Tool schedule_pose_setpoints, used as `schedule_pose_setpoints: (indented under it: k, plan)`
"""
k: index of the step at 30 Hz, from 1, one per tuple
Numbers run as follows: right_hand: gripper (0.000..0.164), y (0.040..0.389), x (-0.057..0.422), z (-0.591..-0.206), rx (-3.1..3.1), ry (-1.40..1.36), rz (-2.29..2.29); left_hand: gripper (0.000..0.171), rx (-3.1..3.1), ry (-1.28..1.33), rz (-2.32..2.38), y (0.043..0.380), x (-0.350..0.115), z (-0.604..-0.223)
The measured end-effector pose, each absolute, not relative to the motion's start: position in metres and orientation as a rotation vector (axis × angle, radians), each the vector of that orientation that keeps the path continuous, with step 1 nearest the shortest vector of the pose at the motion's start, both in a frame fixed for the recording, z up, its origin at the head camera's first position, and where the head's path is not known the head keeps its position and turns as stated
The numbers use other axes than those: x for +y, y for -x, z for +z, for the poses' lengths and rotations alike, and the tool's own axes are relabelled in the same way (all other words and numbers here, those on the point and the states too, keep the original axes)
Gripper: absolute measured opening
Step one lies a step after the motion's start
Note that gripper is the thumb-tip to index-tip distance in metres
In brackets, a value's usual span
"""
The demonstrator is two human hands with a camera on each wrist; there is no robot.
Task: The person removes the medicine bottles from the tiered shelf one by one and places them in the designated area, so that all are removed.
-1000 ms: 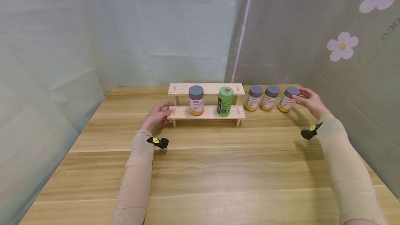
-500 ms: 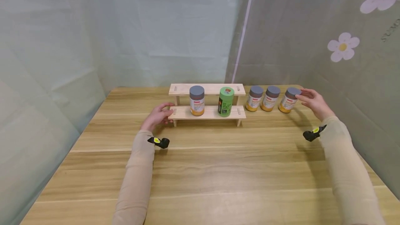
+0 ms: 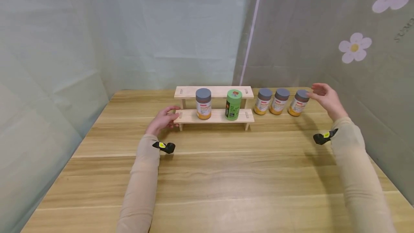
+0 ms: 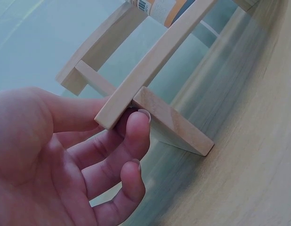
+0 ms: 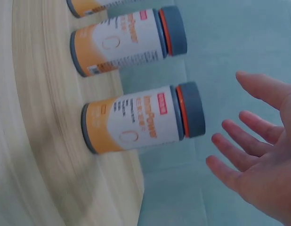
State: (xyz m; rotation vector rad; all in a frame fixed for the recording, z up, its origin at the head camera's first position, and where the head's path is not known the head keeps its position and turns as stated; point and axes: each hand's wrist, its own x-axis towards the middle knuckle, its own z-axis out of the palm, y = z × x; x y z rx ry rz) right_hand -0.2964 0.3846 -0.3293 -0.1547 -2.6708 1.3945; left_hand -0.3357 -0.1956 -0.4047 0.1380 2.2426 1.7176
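Loose right hand (image 3: 328, 100), seemingly off rightmost jar (image 3: 297, 105)

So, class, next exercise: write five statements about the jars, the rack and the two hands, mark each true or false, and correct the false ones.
1. The left hand grips the lower board of the wooden rack. True.
2. The right hand holds the rightmost jar. False: the right wrist view shows a gap between them.
3. The green container stands on the upper board. False: it stands on the lower board.
4. The rightmost jar and two other jars stand on the table. True.
5. Every jar's lid is grey, but the green container's is green. True.
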Motion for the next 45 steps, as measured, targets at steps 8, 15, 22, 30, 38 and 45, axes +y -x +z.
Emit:
schedule_pose_setpoints:
  k: [8,15,22,30,38,45]
  plan:
    - [0.061,0.288,0.370,-0.328,-2.545,0.082,1.489,0.046,2.256,-0.158,1.704,0.338,-0.197,-0.404]
    - [0.042,0.278,0.351,-0.327,-2.338,-0.072,1.725,0.046,2.254,-0.160,1.700,0.338,-0.196,-0.406]
    - [0.042,0.275,0.325,-0.325,-2.262,-0.234,1.833,0.047,2.256,-0.138,1.707,0.335,-0.196,-0.406]
    - [0.047,0.282,0.295,-0.327,-2.461,-0.286,1.725,0.048,2.240,-0.146,1.729,0.336,-0.195,-0.405]
    - [0.048,0.289,0.287,-0.336,-2.477,-0.374,1.768,0.046,2.254,-0.137,1.724,0.337,-0.196,-0.407]
    - [0.050,0.289,0.283,-0.342,-2.442,-0.467,1.816,0.046,2.255,-0.127,1.727,0.336,-0.196,-0.408]
